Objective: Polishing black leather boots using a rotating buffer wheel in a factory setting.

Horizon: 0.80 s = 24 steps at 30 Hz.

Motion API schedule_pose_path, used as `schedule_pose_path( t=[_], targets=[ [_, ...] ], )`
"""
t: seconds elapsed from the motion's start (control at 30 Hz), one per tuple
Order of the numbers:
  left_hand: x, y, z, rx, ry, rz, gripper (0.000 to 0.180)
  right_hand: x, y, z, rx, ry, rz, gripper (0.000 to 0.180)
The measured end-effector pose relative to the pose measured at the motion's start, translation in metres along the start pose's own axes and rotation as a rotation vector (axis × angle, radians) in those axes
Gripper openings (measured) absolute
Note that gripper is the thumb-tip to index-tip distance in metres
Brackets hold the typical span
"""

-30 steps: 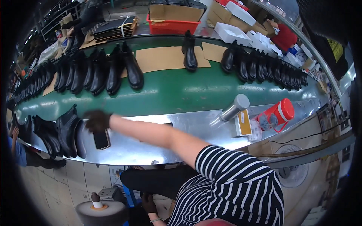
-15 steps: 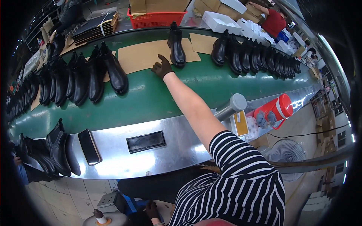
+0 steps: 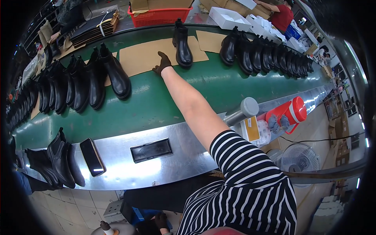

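My right hand (image 3: 162, 64), in a dark glove, reaches over the near edge of a brown cardboard sheet (image 3: 139, 58) on the green belt (image 3: 156, 94). It is open, finger and thumb apart, with nothing in it. Just to its right a single black ankle boot (image 3: 183, 49) stands on the sheet, apart from the hand. My left hand (image 3: 161, 220), also gloved, hangs low at the bottom edge near dark cloth; its fingers are too dark to make out. Left of the sheet stands a row of black boots (image 3: 114, 74).
More boots (image 3: 245, 56) line the belt at right. On the metal ledge (image 3: 117, 156) lie a phone (image 3: 93, 157), a black tray (image 3: 151, 150) and dark boots (image 3: 60, 158). A grey flask (image 3: 246, 107) and red jug (image 3: 291, 111) stand right. Behind is a red basket (image 3: 160, 17).
My right hand has shifted a little left, away from the single boot. The whole view has tilted slightly. The boots on the belt keep their places relative to one another.
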<state>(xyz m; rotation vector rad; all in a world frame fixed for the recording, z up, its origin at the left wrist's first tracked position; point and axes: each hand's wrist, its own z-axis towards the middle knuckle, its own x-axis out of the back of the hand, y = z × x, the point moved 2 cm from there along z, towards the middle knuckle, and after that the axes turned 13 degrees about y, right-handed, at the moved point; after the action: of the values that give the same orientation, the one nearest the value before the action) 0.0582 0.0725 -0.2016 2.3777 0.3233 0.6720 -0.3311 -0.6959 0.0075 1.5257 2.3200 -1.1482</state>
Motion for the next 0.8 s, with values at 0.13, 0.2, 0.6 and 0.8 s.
schedule_pose_path(
  t=[0.13, 0.2, 0.6, 0.8],
  targets=[
    [-0.003, 0.001, -0.001, 0.028, -0.056, 0.045, 0.032, -0.002, -0.009, -0.004, 0.076, 0.160, -0.302, 0.080],
    [-0.005, 0.003, -0.003, 0.077, -0.013, -0.069, 0.031, -0.001, -0.006, -0.002, 0.032, 0.084, -0.284, 0.077],
    [-0.004, -0.011, 0.004, 0.288, -0.134, 0.051, 0.037, -0.007, 0.052, 0.008, -0.090, -0.271, -0.649, 0.068],
    [-0.006, -0.023, 0.015, 0.319, -0.195, 0.044, 0.036, -0.011, 0.098, -0.031, -0.055, -0.513, -0.522, 0.077]
  ],
)
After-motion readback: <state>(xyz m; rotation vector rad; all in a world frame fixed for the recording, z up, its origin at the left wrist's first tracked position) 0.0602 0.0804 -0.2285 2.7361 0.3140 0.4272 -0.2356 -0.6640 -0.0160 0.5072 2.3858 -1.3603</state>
